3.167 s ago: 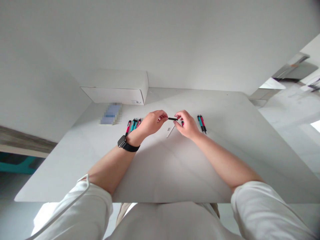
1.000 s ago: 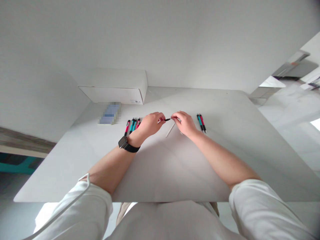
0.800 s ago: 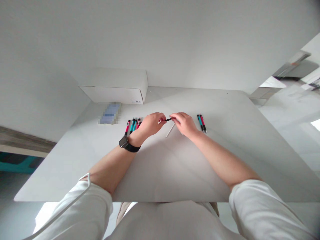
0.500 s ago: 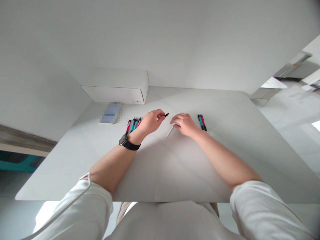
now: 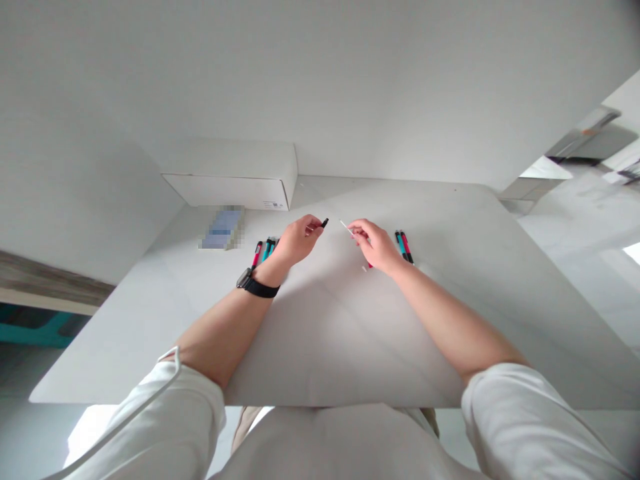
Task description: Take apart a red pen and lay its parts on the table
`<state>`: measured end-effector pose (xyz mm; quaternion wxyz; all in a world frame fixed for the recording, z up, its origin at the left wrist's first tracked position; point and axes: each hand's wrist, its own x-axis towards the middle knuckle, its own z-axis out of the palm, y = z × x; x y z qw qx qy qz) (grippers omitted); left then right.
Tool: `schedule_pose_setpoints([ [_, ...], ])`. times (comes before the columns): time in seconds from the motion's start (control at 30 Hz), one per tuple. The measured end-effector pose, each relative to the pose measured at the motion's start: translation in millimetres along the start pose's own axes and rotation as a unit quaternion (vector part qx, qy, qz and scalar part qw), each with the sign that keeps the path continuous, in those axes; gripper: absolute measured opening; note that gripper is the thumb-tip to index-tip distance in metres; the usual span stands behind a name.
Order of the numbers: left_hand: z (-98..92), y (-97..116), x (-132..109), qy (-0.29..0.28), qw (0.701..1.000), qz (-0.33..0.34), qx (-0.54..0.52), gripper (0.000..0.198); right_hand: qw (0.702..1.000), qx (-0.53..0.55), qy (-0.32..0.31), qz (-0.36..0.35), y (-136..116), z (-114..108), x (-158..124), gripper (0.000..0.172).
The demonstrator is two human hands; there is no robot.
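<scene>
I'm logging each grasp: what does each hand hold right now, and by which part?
Left hand pinches a black pen piece by its near end; right hand pinches a thin white refill near its lower end.

- The place reads as a plain office or assembly workroom: a broad, bare white tabletop [image 5: 325, 320] stands against a blank white wall [image 5: 320, 73].
- A closed white cardboard box with a small printed label [image 5: 235, 175] sits at the tabletop's far left edge, against the wall.
- Red-and-black and teal-and-black click pens lie in small groups, one cluster on the left [image 5: 264, 251] and a pair on the right [image 5: 404, 245].
- More pale tables with grey items [image 5: 590, 143] show at the far right.
</scene>
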<state>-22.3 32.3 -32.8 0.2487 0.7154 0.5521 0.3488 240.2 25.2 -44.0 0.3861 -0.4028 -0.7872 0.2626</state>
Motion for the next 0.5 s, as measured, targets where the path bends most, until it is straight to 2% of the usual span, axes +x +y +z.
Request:
schedule_pose_setpoints([
  [0.17,5.9,-2.0,-2.6,-0.024,0.999,0.032,0.029,0.02,0.984,0.148,0.057,0.08,4.0,-4.8,4.5,0.024],
  [0.33,6.7,1.3,-5.7,-0.04,0.997,0.06,0.042,0.021,0.948,0.29,0.053,0.12,6.6,-4.8,9.1,0.029],
  [0.5,6.9,3.5,-7.4,-0.047,0.995,0.079,0.043,0.019,0.956,0.258,0.081,0.109,-1.6,-8.6,8.6,0.042],
])
